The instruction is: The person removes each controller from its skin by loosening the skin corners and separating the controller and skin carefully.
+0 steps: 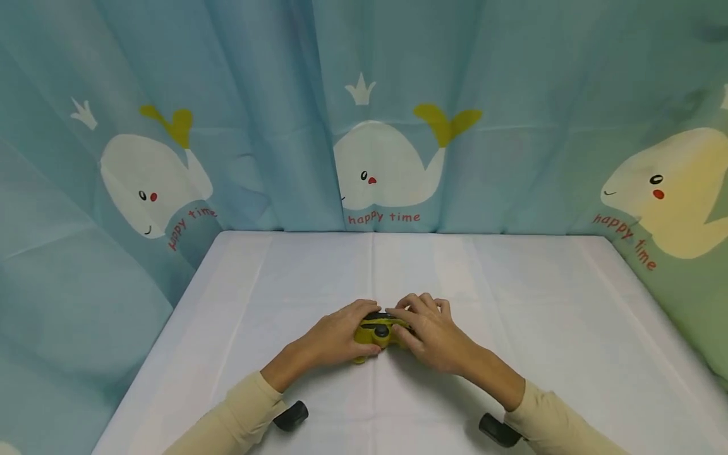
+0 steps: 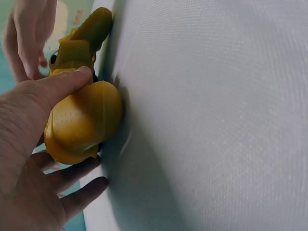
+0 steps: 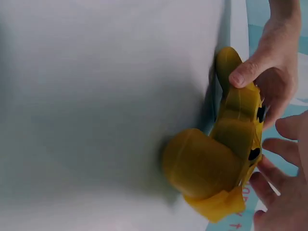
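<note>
A yellow game controller with black parts on its top sits mid-table in the head view, tilted in the wrist views. My left hand grips its left end. In the left wrist view, the thumb presses on its near side while other fingers reach round behind. My right hand is over the right end, fingers loosely bent. The right wrist view has its fingertips at the controller's upper edge, and contact is hard to judge. Two dark openings show along that edge.
A white cloth covers the table. Blue curtains with whale prints hang behind and at both sides. A black cylindrical piece shows below the left wrist, and another black piece below the right.
</note>
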`<state>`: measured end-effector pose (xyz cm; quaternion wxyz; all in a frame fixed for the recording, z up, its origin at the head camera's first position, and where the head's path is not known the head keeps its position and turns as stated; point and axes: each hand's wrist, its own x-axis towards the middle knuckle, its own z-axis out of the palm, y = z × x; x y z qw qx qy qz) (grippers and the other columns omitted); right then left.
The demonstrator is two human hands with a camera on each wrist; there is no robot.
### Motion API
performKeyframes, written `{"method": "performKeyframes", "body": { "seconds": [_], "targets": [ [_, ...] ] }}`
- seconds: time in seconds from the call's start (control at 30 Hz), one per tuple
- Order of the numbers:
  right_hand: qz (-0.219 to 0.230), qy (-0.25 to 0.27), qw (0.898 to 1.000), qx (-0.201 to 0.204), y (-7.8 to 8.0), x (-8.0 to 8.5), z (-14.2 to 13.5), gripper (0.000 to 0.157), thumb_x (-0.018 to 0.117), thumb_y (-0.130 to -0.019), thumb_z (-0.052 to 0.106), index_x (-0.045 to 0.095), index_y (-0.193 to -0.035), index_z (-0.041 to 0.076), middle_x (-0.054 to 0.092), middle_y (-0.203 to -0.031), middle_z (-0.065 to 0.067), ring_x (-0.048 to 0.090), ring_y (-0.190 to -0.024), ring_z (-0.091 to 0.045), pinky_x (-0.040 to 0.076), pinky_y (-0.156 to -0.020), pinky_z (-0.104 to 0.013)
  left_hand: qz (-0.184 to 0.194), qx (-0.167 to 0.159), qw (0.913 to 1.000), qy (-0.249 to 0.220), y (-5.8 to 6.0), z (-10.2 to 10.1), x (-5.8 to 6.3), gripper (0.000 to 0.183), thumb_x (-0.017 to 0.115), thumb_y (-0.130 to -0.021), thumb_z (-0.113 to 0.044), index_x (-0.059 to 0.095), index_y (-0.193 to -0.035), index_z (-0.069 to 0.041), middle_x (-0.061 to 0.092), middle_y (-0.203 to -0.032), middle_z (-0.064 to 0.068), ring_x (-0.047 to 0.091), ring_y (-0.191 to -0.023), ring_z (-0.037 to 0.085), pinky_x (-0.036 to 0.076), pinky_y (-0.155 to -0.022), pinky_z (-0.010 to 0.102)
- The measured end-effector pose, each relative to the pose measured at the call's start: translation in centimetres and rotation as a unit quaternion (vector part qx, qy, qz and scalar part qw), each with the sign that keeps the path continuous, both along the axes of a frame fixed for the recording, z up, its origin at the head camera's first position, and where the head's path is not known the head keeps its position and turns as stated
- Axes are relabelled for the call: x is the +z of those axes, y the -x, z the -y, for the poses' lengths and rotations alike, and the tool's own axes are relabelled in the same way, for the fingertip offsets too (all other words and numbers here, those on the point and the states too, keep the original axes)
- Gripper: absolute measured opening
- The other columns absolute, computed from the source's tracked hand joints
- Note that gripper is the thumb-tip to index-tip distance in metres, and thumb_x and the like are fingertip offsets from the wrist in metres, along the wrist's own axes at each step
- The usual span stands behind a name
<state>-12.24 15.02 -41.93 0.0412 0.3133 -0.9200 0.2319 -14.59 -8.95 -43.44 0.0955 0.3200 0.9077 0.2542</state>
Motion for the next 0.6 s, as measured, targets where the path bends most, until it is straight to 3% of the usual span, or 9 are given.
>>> {"method": "performKeyframes", "body": {
  "seconds": [0.13, 0.27, 0.43, 0.6],
  "targets": [
    [0.033, -0.007, 0.999, 0.022, 1.6, 0.2, 0.6, 0.018, 0.066, -0.101, 0.017, 0.075, -0.114, 0.011, 0.060, -0.106, 0.004, 0.048, -0.097, -0.018, 0.030, -0.090, -0.058, 0.000, 0.007, 1.0000, -0.006, 0.2, -0.1, -0.1, 0.074, 0.077, -0.089, -0.047, 0.049, -0.149, -0.013, 0.047, -0.152, 0.001, 0.054, -0.126, 0.019, 0.048, -0.093, 0.043],
    [0.023, -0.007, 1.000, 0.007, 2.3, 0.2, 0.9, 0.005, 0.072, -0.096, 0.015, 0.077, -0.098, 0.014, 0.060, -0.092, 0.009, 0.052, -0.089, -0.015, 0.033, -0.092, -0.059, -0.011, 0.010, 0.9999, 0.004, 0.4, -0.5, 0.2, 0.073, 0.081, -0.086, -0.047, 0.055, -0.145, -0.013, 0.051, -0.150, 0.000, 0.054, -0.128, 0.020, 0.048, -0.094, 0.044],
    [0.017, -0.005, 1.000, -0.003, 2.3, -0.1, 1.3, 0.006, 0.070, -0.098, 0.017, 0.075, -0.096, 0.014, 0.060, -0.091, 0.011, 0.054, -0.088, -0.014, 0.037, -0.093, -0.060, -0.017, 0.007, 0.9995, 0.027, 0.3, -0.7, 0.6, 0.073, 0.083, -0.085, -0.045, 0.057, -0.143, -0.010, 0.053, -0.147, 0.004, 0.055, -0.128, 0.024, 0.048, -0.097, 0.048],
    [0.067, 0.034, 0.997, 0.002, 2.5, 0.4, 1.4, 0.008, 0.066, -0.100, 0.016, 0.072, -0.096, 0.013, 0.060, -0.090, 0.013, 0.055, -0.091, -0.013, 0.031, -0.098, -0.062, -0.022, 0.003, 0.9995, 0.024, 0.4, -0.6, 0.8, 0.070, 0.084, -0.084, -0.040, 0.058, -0.141, -0.010, 0.054, -0.146, 0.003, 0.057, -0.125, 0.022, 0.048, -0.097, 0.045]
  ]
}}
